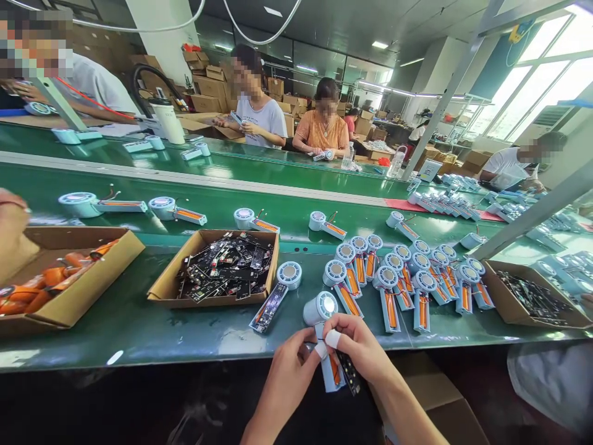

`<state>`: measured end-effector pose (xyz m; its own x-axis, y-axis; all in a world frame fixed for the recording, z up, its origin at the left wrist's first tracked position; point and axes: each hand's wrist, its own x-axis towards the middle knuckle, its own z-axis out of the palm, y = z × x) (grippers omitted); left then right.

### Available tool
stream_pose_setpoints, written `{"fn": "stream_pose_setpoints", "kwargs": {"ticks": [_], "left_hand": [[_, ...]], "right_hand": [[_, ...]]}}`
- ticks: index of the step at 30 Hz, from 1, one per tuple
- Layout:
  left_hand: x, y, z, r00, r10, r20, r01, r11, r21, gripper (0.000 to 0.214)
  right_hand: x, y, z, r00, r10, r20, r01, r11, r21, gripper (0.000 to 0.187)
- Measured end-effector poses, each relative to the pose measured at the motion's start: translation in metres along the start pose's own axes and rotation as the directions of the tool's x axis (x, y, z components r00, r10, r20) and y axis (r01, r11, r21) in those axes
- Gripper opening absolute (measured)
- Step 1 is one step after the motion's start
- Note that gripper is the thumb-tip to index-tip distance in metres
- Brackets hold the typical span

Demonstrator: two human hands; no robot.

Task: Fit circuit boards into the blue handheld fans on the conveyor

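Observation:
My left hand and my right hand both grip one small hand-held fan body at the table's near edge. It has a round pale-blue head, an open handle with an orange battery, and a black circuit board beside the handle. White tape wraps two fingertips. A finished-looking unit with a board lies just left of my hands. A cardboard box of black circuit boards sits further left.
Several fan bodies with orange batteries lie in rows to the right. A box of orange batteries is at far left, another box of boards at right. More fans ride the green conveyor. Other people work opposite.

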<state>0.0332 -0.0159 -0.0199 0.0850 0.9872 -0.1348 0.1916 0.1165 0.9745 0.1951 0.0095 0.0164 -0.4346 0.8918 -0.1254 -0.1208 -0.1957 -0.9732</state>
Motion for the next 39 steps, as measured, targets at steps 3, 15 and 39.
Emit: {"fn": "stream_pose_setpoints", "kwargs": {"ticks": [3,15,39], "left_hand": [[0.002,0.006,0.003,0.983,0.008,0.182,0.029,0.979,-0.201,0.038],[-0.016,0.003,0.016,0.994,-0.101,-0.049,0.086,0.967,-0.239,0.045],[-0.009,-0.008,-0.001,0.988,-0.076,-0.135,0.036,0.96,-0.276,0.045]], "right_hand": [[-0.008,-0.004,0.005,0.997,-0.049,0.055,0.053,0.996,-0.077,0.03],[-0.01,0.0,0.01,0.988,0.11,-0.111,-0.058,0.917,0.394,0.033],[-0.019,-0.029,0.008,0.943,-0.055,0.328,0.287,0.635,-0.718,0.032]]}}
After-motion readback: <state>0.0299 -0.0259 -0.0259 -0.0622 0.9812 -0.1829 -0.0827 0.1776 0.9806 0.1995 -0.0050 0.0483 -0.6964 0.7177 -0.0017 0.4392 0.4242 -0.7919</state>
